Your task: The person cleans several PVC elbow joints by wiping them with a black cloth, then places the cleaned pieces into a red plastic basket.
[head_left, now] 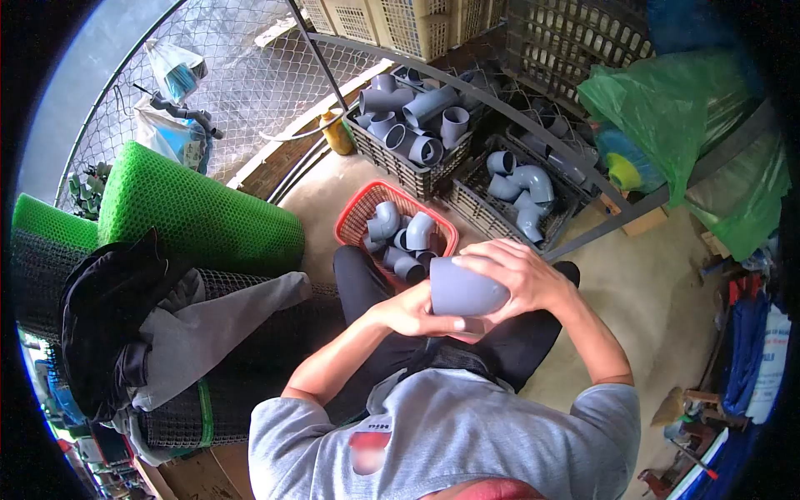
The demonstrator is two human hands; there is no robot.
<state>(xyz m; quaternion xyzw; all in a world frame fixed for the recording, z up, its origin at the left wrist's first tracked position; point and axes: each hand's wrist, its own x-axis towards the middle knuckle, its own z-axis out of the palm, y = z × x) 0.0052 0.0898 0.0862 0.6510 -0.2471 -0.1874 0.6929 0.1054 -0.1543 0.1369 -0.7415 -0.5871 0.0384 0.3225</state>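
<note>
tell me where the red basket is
In the head view the red basket sits centre on the floor, just past the grey fitting in the left hand and right hand, before the dark crate.

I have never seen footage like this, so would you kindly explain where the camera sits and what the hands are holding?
There is no machine here: a person wears one camera on the head, looking forward and down, so the rounded picture shows their own arms and lap. The left hand and right hand both have a grip on a grey pipe fitting. Beyond the knees, on the concrete floor, stands a red basket of similar grey elbows. Behind it are dark crates with more fittings, and green mesh rolls lie to the left.
</note>
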